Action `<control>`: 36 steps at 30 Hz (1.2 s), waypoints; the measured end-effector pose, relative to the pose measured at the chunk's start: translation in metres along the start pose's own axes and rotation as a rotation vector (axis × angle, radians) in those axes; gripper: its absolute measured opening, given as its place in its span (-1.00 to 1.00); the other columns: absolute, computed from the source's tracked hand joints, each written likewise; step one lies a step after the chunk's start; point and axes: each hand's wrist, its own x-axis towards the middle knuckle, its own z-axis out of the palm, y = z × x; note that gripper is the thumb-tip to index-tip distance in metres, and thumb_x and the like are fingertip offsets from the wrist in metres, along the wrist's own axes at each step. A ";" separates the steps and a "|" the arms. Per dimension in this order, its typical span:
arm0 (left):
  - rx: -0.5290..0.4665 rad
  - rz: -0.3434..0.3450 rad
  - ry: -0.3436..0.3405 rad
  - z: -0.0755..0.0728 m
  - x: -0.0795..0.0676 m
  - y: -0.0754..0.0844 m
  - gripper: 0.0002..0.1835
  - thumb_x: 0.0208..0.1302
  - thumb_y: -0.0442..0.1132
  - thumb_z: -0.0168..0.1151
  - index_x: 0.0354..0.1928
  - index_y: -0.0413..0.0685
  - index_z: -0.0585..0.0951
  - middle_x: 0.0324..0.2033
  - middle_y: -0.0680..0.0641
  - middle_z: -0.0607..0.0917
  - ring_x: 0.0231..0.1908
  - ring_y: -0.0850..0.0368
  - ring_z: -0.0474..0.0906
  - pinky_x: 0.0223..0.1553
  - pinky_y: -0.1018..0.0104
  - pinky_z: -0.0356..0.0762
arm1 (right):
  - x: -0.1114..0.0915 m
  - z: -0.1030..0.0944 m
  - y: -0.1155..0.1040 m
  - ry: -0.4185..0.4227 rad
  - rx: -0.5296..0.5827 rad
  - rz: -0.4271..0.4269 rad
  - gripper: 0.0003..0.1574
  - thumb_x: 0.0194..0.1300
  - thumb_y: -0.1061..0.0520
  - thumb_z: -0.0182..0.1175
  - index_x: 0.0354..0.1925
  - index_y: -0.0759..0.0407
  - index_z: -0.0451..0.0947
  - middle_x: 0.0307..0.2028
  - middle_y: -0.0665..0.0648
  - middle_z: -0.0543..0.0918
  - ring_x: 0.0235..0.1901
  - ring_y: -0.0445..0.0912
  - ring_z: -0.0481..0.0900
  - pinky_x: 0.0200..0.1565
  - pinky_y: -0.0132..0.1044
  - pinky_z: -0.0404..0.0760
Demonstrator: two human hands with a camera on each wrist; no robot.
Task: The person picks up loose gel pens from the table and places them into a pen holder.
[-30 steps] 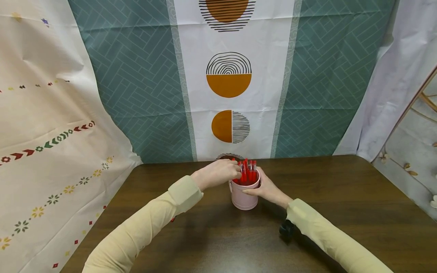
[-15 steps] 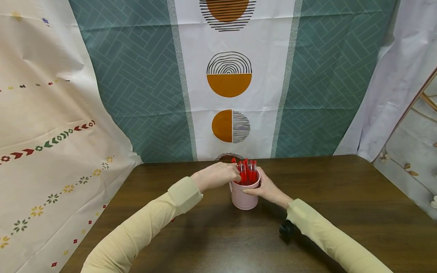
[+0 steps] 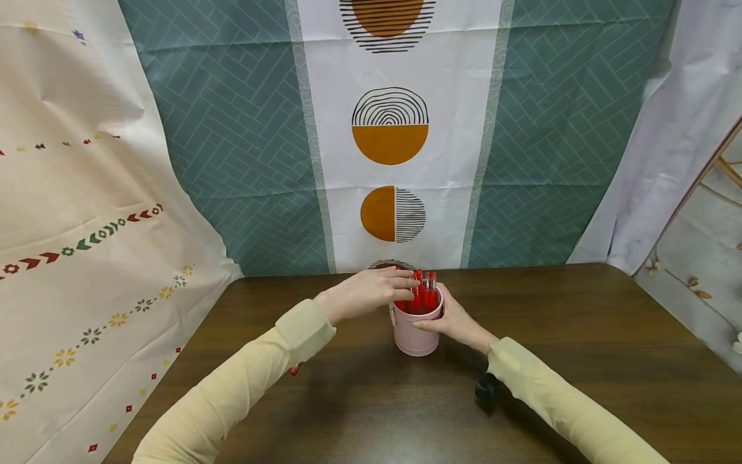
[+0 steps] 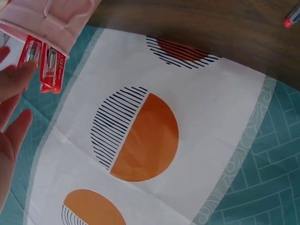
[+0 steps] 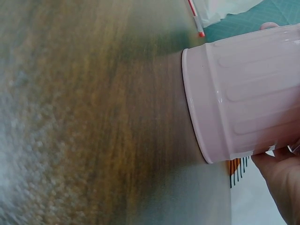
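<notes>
A pink metal bucket (image 3: 415, 335) stands upright on the brown table, with several red pens (image 3: 428, 293) poking out of its mouth. My right hand (image 3: 460, 325) grips the bucket's right side, thumb at the front near the rim; its fingers behind are mostly hidden. At the left rim is my left hand (image 3: 371, 293), its fingers reaching loosely over the pens. The left wrist view shows red pens (image 4: 51, 70) with clear parts right by those fingers (image 4: 16, 82); the thumb side stands apart from them. Nothing is visibly pinched there.
A single pen (image 3: 294, 369) lies on the table (image 3: 359, 412), partly behind the left forearm; the right wrist view also shows a pen (image 5: 195, 18). A dark round object (image 3: 487, 390) sits under the right cuff. Patterned cloth (image 3: 394, 154) hangs behind the table.
My left hand's fingers have loosened and straightened over the pens, and its wrist has drawn slightly left. The right hand and the bucket have stayed in place.
</notes>
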 end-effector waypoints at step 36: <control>0.115 -0.082 0.129 0.003 -0.048 -0.012 -0.09 -0.08 -0.11 0.43 0.34 0.02 0.18 0.24 -0.13 0.26 0.18 -0.01 0.20 0.14 0.18 0.13 | 0.009 0.000 0.034 0.029 -0.022 -0.016 0.01 -0.07 0.08 0.42 0.22 0.12 0.03 0.13 0.16 0.31 0.07 0.04 0.32 0.01 -0.05 0.37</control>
